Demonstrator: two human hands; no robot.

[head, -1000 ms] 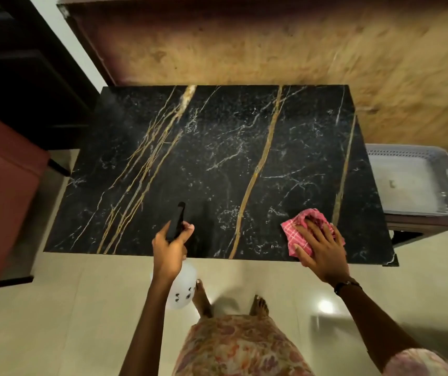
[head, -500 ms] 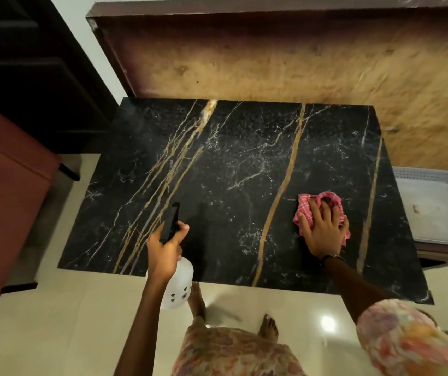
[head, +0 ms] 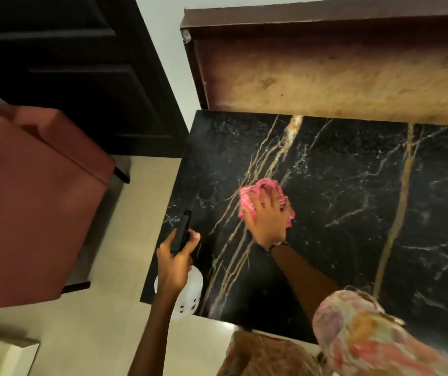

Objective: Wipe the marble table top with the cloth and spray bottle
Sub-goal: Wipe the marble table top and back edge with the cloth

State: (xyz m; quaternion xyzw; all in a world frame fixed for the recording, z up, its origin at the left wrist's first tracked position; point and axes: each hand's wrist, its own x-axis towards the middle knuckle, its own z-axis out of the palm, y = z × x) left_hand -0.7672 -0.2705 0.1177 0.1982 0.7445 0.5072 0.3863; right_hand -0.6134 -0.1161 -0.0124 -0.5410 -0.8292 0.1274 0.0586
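Note:
The black marble table top (head: 339, 191) with gold and white veins fills the right half of the view. My right hand (head: 267, 217) presses flat on a pink checked cloth (head: 247, 200) on the left part of the marble. My left hand (head: 175, 260) grips a white spray bottle (head: 190, 294) with a black nozzle (head: 182, 230) at the table's near left corner, the nozzle pointing away from me over the marble.
A reddish-brown padded seat (head: 33, 202) stands left of the table. A dark panelled door (head: 76, 71) is behind it. A wooden board (head: 339, 77) rises along the table's far edge. Pale floor tiles (head: 95, 335) lie below.
My right hand slid the cloth from the near right of the marble across to its left part. My view swung left, and the grey tray on the right left the frame.

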